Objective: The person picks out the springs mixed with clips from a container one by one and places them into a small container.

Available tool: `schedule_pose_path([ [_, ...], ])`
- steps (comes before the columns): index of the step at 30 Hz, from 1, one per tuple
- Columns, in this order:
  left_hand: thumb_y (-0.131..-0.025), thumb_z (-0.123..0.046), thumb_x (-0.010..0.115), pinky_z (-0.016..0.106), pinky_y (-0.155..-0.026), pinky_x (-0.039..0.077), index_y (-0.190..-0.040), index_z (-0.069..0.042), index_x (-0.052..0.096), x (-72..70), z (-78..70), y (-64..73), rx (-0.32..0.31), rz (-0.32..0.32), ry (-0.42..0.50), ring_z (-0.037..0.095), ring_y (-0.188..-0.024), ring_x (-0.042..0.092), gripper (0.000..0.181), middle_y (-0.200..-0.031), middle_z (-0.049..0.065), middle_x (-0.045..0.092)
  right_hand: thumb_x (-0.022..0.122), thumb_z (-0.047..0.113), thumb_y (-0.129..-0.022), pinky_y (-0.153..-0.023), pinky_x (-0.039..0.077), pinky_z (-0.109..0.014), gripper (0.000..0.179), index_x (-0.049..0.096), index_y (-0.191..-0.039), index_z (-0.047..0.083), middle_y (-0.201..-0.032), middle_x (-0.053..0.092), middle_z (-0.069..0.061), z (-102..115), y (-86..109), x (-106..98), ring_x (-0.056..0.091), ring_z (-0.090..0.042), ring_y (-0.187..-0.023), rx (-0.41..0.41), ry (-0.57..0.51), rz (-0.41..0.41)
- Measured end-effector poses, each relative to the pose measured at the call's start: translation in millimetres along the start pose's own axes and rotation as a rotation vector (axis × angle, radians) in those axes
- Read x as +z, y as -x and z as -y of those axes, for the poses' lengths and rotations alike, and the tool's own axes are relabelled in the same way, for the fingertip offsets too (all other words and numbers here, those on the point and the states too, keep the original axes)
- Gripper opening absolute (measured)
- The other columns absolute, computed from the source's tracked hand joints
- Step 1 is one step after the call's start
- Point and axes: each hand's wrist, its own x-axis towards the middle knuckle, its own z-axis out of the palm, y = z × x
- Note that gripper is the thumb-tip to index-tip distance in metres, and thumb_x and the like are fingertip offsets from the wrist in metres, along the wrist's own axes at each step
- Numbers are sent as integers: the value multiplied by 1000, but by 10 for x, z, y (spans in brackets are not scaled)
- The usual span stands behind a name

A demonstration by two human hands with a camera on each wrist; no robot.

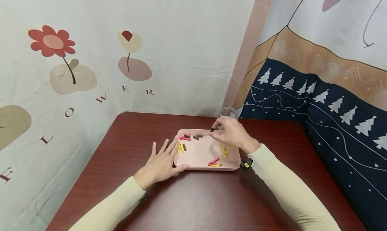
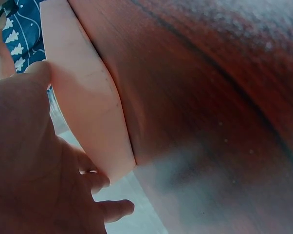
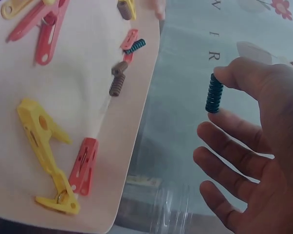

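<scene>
My right hand (image 1: 231,133) is raised over the far right part of a pink tray (image 1: 201,157), pinching a dark green coil spring (image 3: 214,93) between thumb and index finger. The other fingers are spread. Flat along the tray's left side lies my left hand (image 1: 160,165), thumb on the near rim and fingers extended. Inside the tray, brown springs (image 3: 117,85) sit near the far side, and another green spring (image 3: 135,46) rests on a pink clothespin (image 3: 130,39). Yellow clothespins (image 1: 225,152) and pink clothespins (image 1: 213,161) lie at the right and near sides.
Beyond the tray's far right corner stands a clear glass jar (image 1: 228,111), partly hidden by my right hand. The dark red wooden table (image 1: 193,197) extends around the tray. Printed cloth (image 1: 187,39) hangs behind the table's back edge.
</scene>
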Motion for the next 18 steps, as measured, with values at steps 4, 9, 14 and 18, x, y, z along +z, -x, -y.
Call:
schedule_pose_path([
  [4, -107, -86, 58, 89, -138, 10, -188, -10, 21, 6, 11, 2, 0, -1, -2, 47, -181, 26, 117, -199, 5, 13, 95, 37, -99, -84, 67, -41, 31, 85, -116, 13, -117, 82, -8, -47, -4, -25, 72, -26, -99, 22, -37, -36],
  [9, -107, -86, 57, 88, -139, 10, -188, -11, 20, 17, 11, -6, 1, -4, -10, 46, -182, 25, 117, -199, 4, 12, 93, 36, -100, -88, 70, -46, 33, 84, -120, 11, -124, 82, -14, -116, -21, -64, 75, -34, -105, 44, -56, -74],
  [14, -107, -88, 56, 88, -139, 9, -188, -12, 19, 31, 27, -10, 2, -4, -13, 46, -182, 24, 117, -200, 3, 10, 92, 36, -102, -99, 72, -54, 35, 84, -124, 9, -130, 80, -14, -186, -45, -93, 77, -40, -118, 69, -84, -97],
  [18, -107, -87, 56, 88, -139, 9, -188, -12, 20, 36, 28, -20, 6, -3, -7, 46, -182, 25, 116, -200, 3, 11, 91, 35, -102, -104, 70, -57, 36, 84, -124, 7, -131, 80, -14, -260, -54, -116, 77, -41, -123, 74, -84, -128],
])
